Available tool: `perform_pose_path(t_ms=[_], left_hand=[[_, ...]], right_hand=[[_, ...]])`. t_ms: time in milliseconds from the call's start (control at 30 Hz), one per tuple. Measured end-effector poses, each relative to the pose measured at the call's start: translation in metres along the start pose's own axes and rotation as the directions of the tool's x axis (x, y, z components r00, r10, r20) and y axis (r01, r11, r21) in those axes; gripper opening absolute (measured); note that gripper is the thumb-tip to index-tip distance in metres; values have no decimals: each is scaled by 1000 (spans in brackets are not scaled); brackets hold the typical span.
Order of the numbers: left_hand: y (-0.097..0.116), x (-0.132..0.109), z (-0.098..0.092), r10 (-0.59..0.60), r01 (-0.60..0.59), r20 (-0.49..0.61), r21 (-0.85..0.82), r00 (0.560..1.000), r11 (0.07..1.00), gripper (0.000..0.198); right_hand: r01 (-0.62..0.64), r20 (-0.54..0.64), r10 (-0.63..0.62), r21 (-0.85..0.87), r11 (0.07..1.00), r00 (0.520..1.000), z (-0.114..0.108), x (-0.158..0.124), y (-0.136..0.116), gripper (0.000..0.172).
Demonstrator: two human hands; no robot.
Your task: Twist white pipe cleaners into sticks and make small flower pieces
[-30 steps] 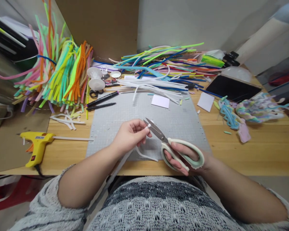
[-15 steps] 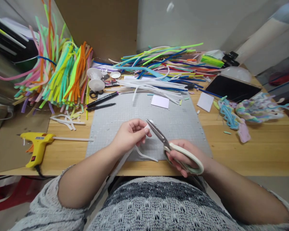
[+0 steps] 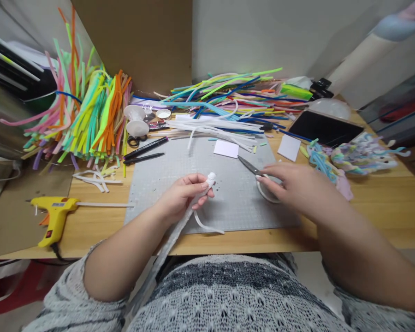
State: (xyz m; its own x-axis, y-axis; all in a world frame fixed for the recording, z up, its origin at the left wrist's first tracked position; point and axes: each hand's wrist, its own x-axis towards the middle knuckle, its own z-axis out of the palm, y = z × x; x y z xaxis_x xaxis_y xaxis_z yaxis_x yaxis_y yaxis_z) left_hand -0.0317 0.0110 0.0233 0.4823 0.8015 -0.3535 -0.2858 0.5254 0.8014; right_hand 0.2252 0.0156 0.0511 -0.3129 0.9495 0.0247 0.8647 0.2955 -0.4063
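Observation:
My left hand (image 3: 183, 196) is closed round a bundle of white pipe cleaners (image 3: 180, 226); its twisted tip sticks up past my fingertips and the long ends trail down over the table edge to my lap. My right hand (image 3: 293, 186) rests on the pale-handled scissors (image 3: 254, 169), which lie on the grey cutting mat (image 3: 180, 170) with blades shut and pointing to the upper left. Its fingers cover the handles, and whether they still grip them I cannot tell.
A yellow glue gun (image 3: 53, 212) lies at the left on the wooden table (image 3: 383, 216). Heaps of coloured pipe cleaners (image 3: 93, 115) fill the left and back. Black markers (image 3: 145, 150), white paper squares (image 3: 226, 148), a dark tablet (image 3: 323, 129) and pastel braided pieces (image 3: 359, 157) lie around the mat.
My right hand has carried the scissors from near the white tip away to the right and set them on the mat. My left hand has kept its hold on the white bundle.

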Motion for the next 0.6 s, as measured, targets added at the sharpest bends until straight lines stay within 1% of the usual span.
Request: perform_pose_path(t_ms=[33, 67, 133, 167, 233, 300, 333, 367, 400, 433, 467, 533, 567, 600], left_hand=[[-1, 0, 0, -14, 15, 15, -3, 1000, 1000, 18], [-1, 0, 0, -24, 24, 27, 5, 999, 1000, 19], [-4, 0, 1, -31, 30, 41, 37, 999, 999, 21], [-5, 0, 1, -32, 29, 44, 59, 999, 998, 22], [-7, 0, 3, -32, 28, 31, 105, 999, 994, 24], [-8, -1, 5, -44, 43, 6, 153, 999, 987, 25], [-9, -1, 6, -61, 60, -1, 179, 998, 982, 25], [-9, -2, 7, -80, 80, -5, 207, 997, 975, 25], [-9, -2, 7, -98, 97, -10, 239, 995, 966, 26], [-10, -2, 8, -110, 111, -19, 274, 994, 955, 26], [-11, -1, 8, -114, 118, -31, 308, 993, 944, 27], [-13, 0, 7, -90, 108, -66, 362, 994, 926, 26], [-14, 0, 6, -75, 100, -81, 381, 994, 919, 26], [-15, 1, 5, -63, 93, -88, 395, 994, 914, 26]], right_hand=[[45, 18, -48, 115, 992, 999, 1, 4, -12, 29], [79, 34, -91, 265, 961, 995, 3, 10, -24, 31], [51, 94, -120, 536, 843, 988, 12, 22, -44, 33], [4, 149, -125, 624, 782, 981, 18, 27, -51, 30], [-166, 323, -133, 747, 644, 937, 32, 36, -58, 23], [-333, 452, -153, 810, 483, 879, 44, 41, -57, 22], [-388, 483, -160, 827, 408, 861, 48, 42, -55, 22], [-420, 496, -162, 837, 351, 853, 52, 43, -53, 23], [-439, 506, -156, 837, 326, 848, 54, 43, -50, 22], [-445, 515, -146, 828, 342, 845, 55, 43, -48, 21], [-438, 520, -135, 810, 391, 843, 55, 44, -46, 21], [-394, 539, -156, 756, 522, 828, 54, 46, -42, 23], [-367, 555, -189, 731, 575, 810, 53, 47, -41, 26], [-347, 576, -228, 715, 607, 785, 52, 48, -40, 29]])
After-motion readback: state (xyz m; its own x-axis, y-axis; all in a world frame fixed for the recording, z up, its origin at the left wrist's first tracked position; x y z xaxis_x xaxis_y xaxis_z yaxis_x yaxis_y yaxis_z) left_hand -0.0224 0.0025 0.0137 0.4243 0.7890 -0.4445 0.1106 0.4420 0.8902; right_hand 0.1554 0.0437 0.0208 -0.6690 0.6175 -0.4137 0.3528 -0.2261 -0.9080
